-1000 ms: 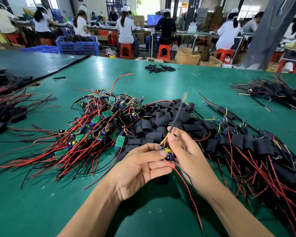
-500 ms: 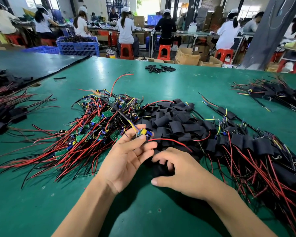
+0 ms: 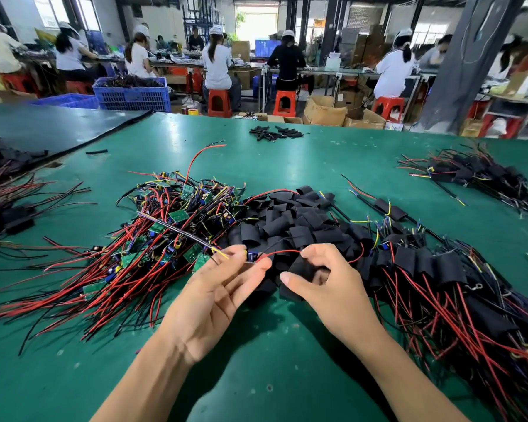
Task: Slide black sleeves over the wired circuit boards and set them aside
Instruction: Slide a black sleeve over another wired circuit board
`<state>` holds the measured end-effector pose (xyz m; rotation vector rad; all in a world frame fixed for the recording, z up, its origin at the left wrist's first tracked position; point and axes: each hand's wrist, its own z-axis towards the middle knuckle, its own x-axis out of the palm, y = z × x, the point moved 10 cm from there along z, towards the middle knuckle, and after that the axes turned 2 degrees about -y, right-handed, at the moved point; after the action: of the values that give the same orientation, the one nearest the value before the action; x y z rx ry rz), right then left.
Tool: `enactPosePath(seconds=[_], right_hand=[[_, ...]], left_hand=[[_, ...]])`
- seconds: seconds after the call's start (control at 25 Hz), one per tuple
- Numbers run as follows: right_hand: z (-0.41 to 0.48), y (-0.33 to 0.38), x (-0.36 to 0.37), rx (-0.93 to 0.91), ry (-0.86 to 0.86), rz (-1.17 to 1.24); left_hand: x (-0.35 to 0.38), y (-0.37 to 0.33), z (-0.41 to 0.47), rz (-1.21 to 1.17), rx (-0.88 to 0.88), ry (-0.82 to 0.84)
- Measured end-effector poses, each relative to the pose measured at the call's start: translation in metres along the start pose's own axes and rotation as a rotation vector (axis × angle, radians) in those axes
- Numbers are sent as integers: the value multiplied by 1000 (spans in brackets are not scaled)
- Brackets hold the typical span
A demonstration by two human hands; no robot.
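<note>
Spotter: Your left hand (image 3: 214, 296) has its fingers nearly straight, with a small circuit board (image 3: 253, 257) pinched lightly at the tips, just left of frame centre. Your right hand (image 3: 329, 287) is curled round a black sleeve (image 3: 302, 269) beside it. The board's red lead (image 3: 279, 252) runs across to that hand, though I cannot tell whether you are pinching it.

Lead: Treat that board as feather-light but fragile. It looks stiff and small, with soldered joints that will not like being levered. Hold it by its edges, never by the wires. The sleeve looks soft and pressed flat, so you will likely have to squeeze its sides to open the mouth before anything goes in.

Spotter: The black cable (image 3: 171, 226) trails from the board up and left across the unsleeved pile (image 3: 153, 239), so it could snag when you draw it clear.

Lead: Feed the loose wires through first, then ease the sleeve along gently. Loose sleeves (image 3: 287, 220) lie heaped just above your hands. The finished pieces (image 3: 439, 269) spread toward the right edge of the frame on the green table (image 3: 256, 376), which looks like the place for yours.
</note>
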<state>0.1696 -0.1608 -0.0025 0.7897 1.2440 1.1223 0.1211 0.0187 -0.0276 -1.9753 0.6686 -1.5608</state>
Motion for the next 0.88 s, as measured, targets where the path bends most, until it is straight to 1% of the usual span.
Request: enactPosePath(seconds=[0.24, 0.32, 0.44, 0.52, 0.6, 0.72, 0.88], right_hand=[[0, 6, 2, -28, 32, 128], [-2, 8, 8, -37, 66, 159], [-6, 13, 19, -89, 110, 159], [-9, 13, 26, -81, 124, 215], [-12, 14, 32, -81, 133, 268], [-15, 18, 36, -109, 152, 274], [-20, 19, 42, -48, 258, 364]], left_hand=[[-2, 12, -2, 24, -69, -22], [-3, 14, -2, 31, -72, -26], [-5, 14, -3, 203, -34, -52], [-2, 15, -3, 255, -7, -42], [0, 18, -3, 237, -11, -23], [2, 22, -4, 221, -47, -21], [3, 20, -5, 180, -57, -39]])
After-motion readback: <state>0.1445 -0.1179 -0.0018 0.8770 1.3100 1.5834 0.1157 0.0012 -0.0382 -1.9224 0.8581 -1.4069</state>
